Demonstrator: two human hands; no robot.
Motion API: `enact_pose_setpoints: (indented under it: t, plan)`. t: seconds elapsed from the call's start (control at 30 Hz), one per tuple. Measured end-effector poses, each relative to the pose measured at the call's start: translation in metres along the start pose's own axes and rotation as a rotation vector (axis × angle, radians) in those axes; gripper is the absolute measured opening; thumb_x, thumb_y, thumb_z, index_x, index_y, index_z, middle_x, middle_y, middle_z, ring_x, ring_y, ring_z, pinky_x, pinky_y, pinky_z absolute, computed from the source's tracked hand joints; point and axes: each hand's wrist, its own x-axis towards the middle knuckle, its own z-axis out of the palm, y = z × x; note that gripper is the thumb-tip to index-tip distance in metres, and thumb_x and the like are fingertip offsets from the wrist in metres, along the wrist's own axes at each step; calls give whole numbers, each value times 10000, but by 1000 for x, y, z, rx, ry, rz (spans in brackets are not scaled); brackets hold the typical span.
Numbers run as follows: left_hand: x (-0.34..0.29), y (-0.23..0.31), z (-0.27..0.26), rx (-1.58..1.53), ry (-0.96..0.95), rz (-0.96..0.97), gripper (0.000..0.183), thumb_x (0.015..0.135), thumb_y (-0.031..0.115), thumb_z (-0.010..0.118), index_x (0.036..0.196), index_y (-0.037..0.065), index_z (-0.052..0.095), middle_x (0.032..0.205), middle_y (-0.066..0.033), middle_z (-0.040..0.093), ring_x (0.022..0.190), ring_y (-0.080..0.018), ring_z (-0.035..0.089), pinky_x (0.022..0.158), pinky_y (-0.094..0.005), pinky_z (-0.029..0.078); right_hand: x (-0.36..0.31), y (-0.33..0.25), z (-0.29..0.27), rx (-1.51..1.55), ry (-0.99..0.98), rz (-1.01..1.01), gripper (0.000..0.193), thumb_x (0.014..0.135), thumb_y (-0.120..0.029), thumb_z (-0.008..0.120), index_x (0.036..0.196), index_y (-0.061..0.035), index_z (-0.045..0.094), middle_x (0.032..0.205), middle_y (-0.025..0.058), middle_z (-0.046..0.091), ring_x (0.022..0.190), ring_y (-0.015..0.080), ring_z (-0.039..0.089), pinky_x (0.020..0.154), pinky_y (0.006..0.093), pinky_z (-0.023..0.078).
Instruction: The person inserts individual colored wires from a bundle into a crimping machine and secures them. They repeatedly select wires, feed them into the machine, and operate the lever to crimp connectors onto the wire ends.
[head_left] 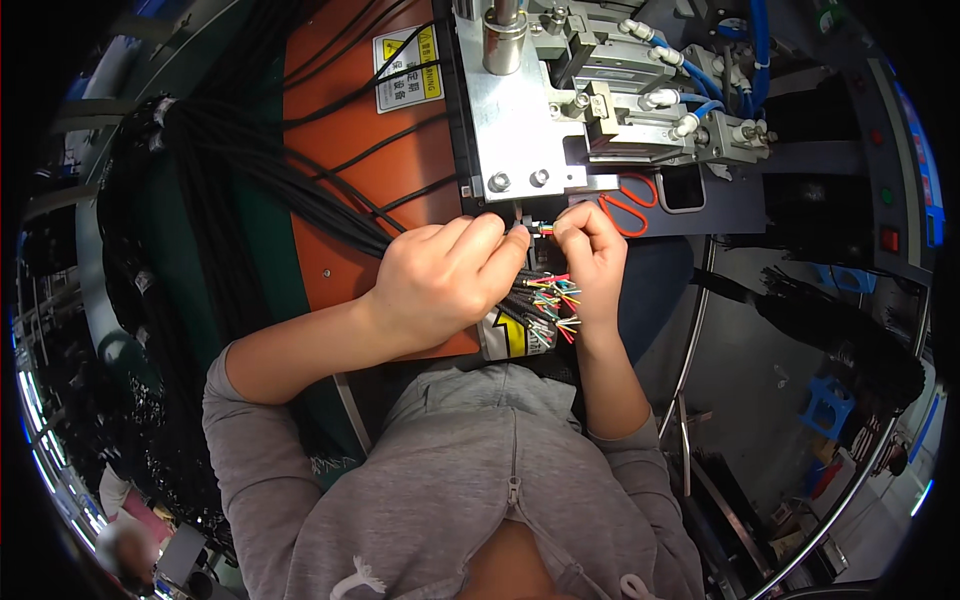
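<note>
Notably, working room is tight: the metal plate (515,140) of the machine has its near edge just beyond both sets of fingertips. The cable end (541,230) with short coloured wires is between the hands, just below that edge. Left hand (440,275): fingers drawn narrow at the cable end, contact partly hidden. Right hand (598,265): thumb and index pinched on the coloured wires. Open room: orange worktop (345,285) shows left of the left wrist; its near edge runs by the person's waist.

Surroundings: black cables (330,205) cross the worktop from the left, passing behind the left hand. Stripped cable ends (545,305) fan out between the forearms. Red-handled scissors (629,211) and a phone-like device (683,187) lie beyond the right hand.
</note>
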Motion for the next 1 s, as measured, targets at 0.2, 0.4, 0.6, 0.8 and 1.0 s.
enact_pose_setpoints:
  t: [0.2,0.4,0.6,0.8,1.0]
  plan:
    - [4,2,-8,-1,-11,-66,240,701,94,647,935,75,696,754,7,573,583,-109,577,476,-240,429,1,-14,10,-278,70,-277,93,824,-24,663,800,18,584,792,44,582,675,74,556,614,232,443]
    - [-1,10,-17,54,-121,-108,136,744,72,666,878,46,671,736,0,551,588,-108,584,475,-246,434,0,-6,5,28,37,8,63,858,-19,640,831,2,587,753,-17,557,690,31,495,626,189,400]
    - [-5,6,-15,63,-192,-132,107,759,105,656,837,32,640,685,-9,459,542,-108,542,488,-236,449,3,-23,-16,-171,-366,-490,227,692,80,697,903,-4,706,850,93,671,778,189,619,689,279,484]
    - [8,-4,-16,-248,103,19,312,693,177,732,963,31,672,890,-43,625,651,-181,607,511,-274,443,-2,-28,-8,-126,-212,-585,208,663,68,741,856,0,703,786,80,665,723,186,607,665,281,472]
    - [6,-11,-20,-386,99,67,309,707,123,737,986,8,674,871,-89,649,667,-187,626,536,-267,476,-9,-46,6,-174,-51,-491,162,692,65,753,825,5,683,779,85,647,669,135,596,586,225,450]
